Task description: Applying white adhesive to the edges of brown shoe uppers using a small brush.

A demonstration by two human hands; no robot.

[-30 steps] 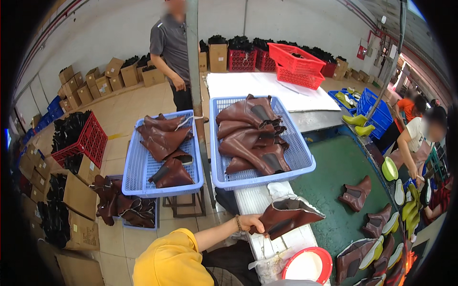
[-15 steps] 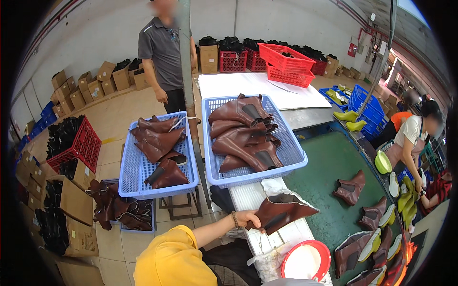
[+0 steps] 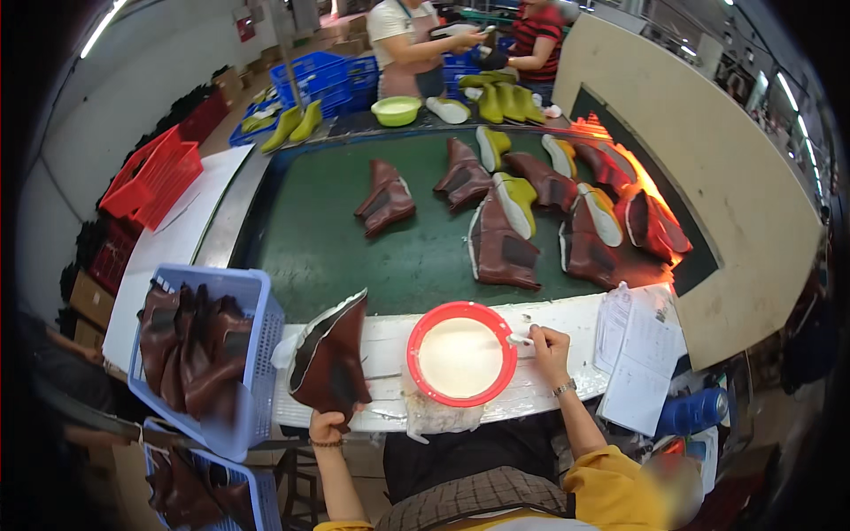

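My left hand (image 3: 328, 427) grips a brown leather boot upper (image 3: 335, 358) by its lower end. The upper stands tilted above the white bench, its pale-edged opening facing left. Beside it sits a red-rimmed tub (image 3: 414, 354) full of creamy white liquid. At the tub's right rim, my right hand (image 3: 551, 354) is closed on a small whitish brush (image 3: 520, 340), whose tip is hard to make out. Left of the upper, a blue basket (image 3: 257, 305) holds more brown boot uppers (image 3: 197, 345).
Across the bench, a green conveyor belt (image 3: 310, 208) carries several brown uppers and yellow-green lasts with pale soles, near an orange glow. Papers (image 3: 639, 376) and a blue bottle (image 3: 695, 411) lie at the right. Two people work beyond the belt. Another basket (image 3: 257, 496) stands at lower left.
My view has swung right to face the belt. The left hand still holds the boot upper, now raised more upright. My right hand with the brush has come into view.
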